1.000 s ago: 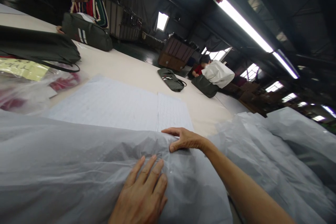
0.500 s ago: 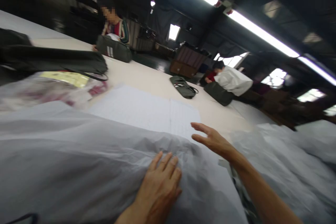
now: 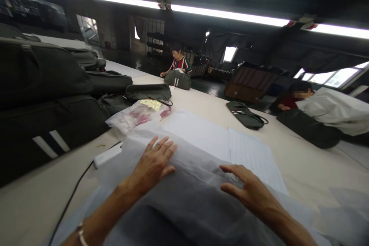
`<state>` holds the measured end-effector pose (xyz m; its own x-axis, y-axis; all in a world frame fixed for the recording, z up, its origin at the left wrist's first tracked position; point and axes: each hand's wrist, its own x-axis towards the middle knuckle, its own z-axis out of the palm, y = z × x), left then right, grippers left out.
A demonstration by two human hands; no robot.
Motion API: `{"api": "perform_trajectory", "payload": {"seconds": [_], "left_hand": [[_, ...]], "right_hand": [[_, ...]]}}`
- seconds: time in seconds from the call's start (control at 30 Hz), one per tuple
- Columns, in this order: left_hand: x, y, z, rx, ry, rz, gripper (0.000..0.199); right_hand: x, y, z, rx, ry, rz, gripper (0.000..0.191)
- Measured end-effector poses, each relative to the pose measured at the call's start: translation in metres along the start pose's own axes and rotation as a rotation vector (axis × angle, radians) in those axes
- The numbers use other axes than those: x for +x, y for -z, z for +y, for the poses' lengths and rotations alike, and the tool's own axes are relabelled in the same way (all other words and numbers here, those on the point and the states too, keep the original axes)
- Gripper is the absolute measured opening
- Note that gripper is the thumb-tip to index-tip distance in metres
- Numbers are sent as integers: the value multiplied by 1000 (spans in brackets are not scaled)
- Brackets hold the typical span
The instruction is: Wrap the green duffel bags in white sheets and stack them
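A large translucent plastic bag (image 3: 198, 188) lies in front of me on the table, with something dark showing through its near part. On the bag's far left part rests my left hand (image 3: 155, 159), open, its fingers spread flat. My right hand (image 3: 248, 184) is at the right side of the bag, thumb and fingers apart and nothing gripped; whether it touches the plastic I cannot tell. White paper sheets (image 3: 207, 132) lie flat just beyond the bag.
Dark green bags (image 3: 49, 123) are piled at left beside a clear packet with a yellow label (image 3: 138, 113). A white block (image 3: 106, 155) with a black cord lies nearer. A flat green bag (image 3: 248, 115) lies beyond the papers. Two co-workers (image 3: 181, 63) handle bags across the table.
My view has turned left and levelled, bringing the bag pile into sight. My left hand has shifted to the bag's far left part; my right hand is now lower, by the plastic.
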<state>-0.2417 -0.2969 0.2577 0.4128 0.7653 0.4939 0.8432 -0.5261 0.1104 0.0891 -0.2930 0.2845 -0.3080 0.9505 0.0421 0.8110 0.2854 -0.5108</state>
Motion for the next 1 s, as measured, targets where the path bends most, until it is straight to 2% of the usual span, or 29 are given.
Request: {"api": "perform_trajectory", "payload": {"seconds": [0.07, 0.17, 0.23, 0.27, 0.4, 0.6, 0.7, 0.8, 0.9, 1.0], "left_hand": [[4, 9, -20, -28, 63, -128, 37], [11, 18, -31, -88, 52, -259, 13], [15, 21, -30, -143, 9, -257, 11], [16, 22, -29, -179, -15, -247, 12], [25, 23, -26, -319, -87, -267, 11], [41, 25, -31, -500, -72, -307, 10], [45, 18, -35, -537, 5, -378, 7], [49, 3, -41, -518, 109, -456, 7], [52, -16, -48, -434, 163, -449, 13], [50, -28, -57, -356, 154, -402, 20]], "right_hand": [[6, -5, -16, 3, 36, -11, 42], [15, -18, -29, 8, 59, -46, 29], [18, -25, -30, 41, 69, -61, 11], [19, -27, -28, 62, 73, -64, 9], [19, -32, -18, 103, 74, -54, 17], [16, -40, -6, 96, 109, -18, 22], [15, -45, -2, 75, 127, 29, 23], [15, -47, 1, 48, 143, 41, 22], [18, -50, 4, 18, 161, 44, 20], [20, -53, 4, -45, 194, 74, 17]]}}
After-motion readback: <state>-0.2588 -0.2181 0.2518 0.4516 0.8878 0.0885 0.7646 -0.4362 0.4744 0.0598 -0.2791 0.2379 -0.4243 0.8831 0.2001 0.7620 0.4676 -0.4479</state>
